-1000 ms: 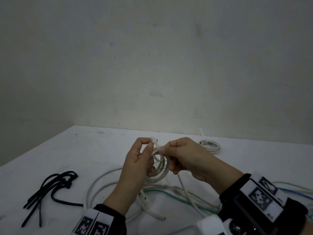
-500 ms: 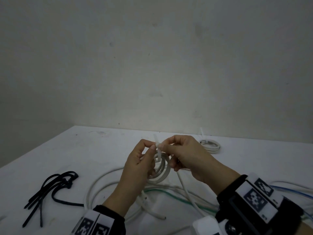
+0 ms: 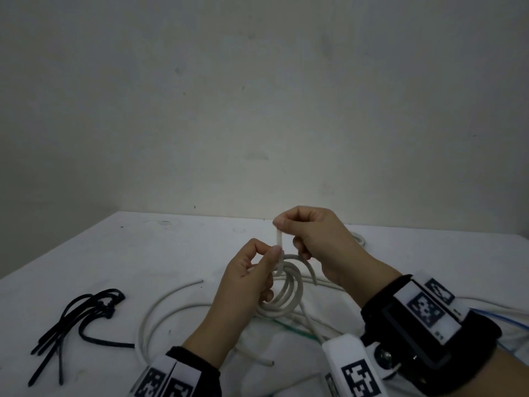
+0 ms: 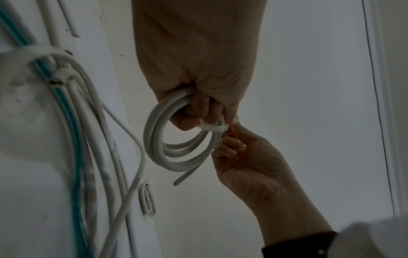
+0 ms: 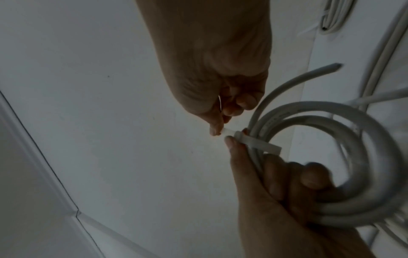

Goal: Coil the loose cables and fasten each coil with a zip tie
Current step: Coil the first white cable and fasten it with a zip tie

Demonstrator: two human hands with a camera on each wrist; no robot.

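A small coil of white cable (image 3: 286, 296) (image 4: 167, 143) (image 5: 331, 157) hangs above the white table (image 3: 114, 267). My left hand (image 3: 252, 270) (image 4: 198, 108) (image 5: 276, 183) grips the coil, its thumb by the head of a white zip tie (image 3: 279, 247) (image 4: 213, 126) (image 5: 256, 143) that wraps the strands. My right hand (image 3: 300, 233) (image 4: 232, 143) (image 5: 220, 118) pinches the tie's tail and holds it up, away from the coil. One free cable end (image 4: 181, 179) (image 5: 320, 69) sticks out of the coil.
Loose white cables (image 3: 171, 305) and a green wire (image 3: 289, 329) sprawl on the table under my hands. A black cable bundle with black ties (image 3: 77, 319) lies at the left. A small tied white coil (image 3: 359, 239) (image 4: 147, 200) sits behind my right hand, near the wall.
My right hand has risen with the tie's tail, so more strap shows above the coil. The left hand has kept its hold on the coil.
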